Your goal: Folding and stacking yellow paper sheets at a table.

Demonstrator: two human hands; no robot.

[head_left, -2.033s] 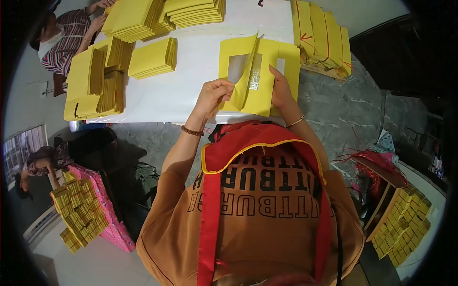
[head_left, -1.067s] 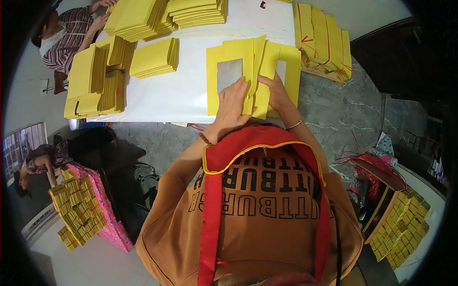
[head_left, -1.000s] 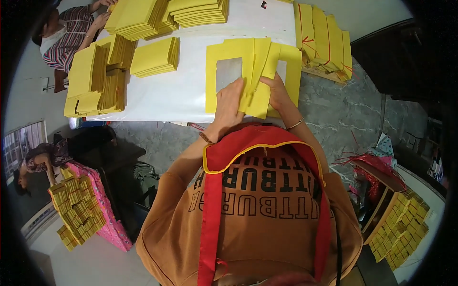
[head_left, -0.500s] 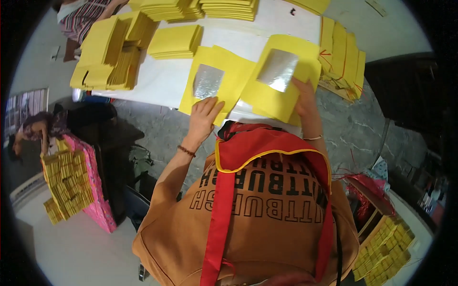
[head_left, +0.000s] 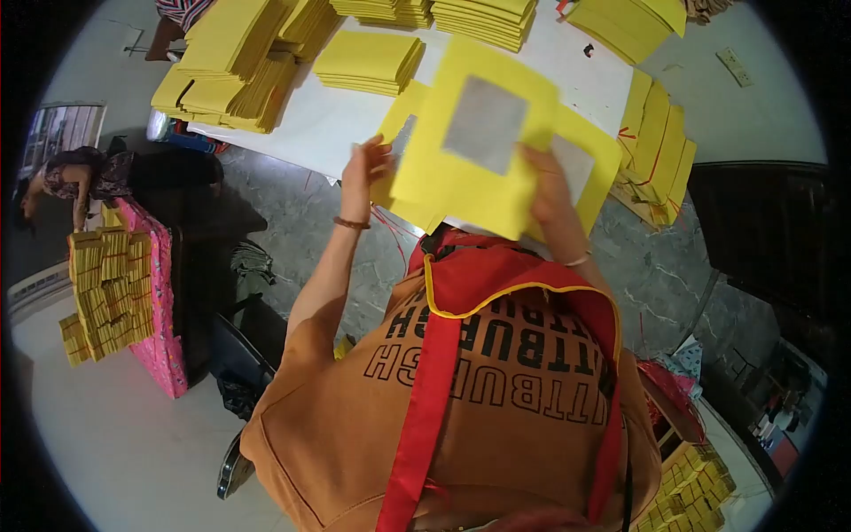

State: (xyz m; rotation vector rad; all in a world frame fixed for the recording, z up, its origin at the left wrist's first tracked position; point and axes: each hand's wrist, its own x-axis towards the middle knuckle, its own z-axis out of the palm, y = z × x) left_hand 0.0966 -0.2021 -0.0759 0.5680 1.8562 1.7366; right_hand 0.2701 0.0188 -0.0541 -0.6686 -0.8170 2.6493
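Observation:
A yellow paper sheet (head_left: 479,191) with a silver rectangle (head_left: 486,122) on it is raised above the table, tilted. My right hand (head_left: 551,191) grips its right edge, thumb on the front and the other fingers hidden. Beside the sheet's left edge is my left hand (head_left: 365,173), fingers apart, holding nothing I can see. Partly covered under the raised sheet, another yellow sheet (head_left: 607,164) with a silver patch lies to the right. A further one (head_left: 401,108) shows at the left, its silver patch mostly covered.
Folded yellow stacks stand along the white table (head_left: 310,146): a tall pile (head_left: 222,53) at left, a low stack (head_left: 368,60) ahead. Tied yellow bundles (head_left: 656,142) sit off the right edge. A person (head_left: 80,177) stands at far left by a pink-covered surface (head_left: 160,301) with bundles.
My right hand has lifted a yellow sheet and brought it leftward over the others. My left hand has come off the left sheet, its fingers now raised. The view has shifted slightly.

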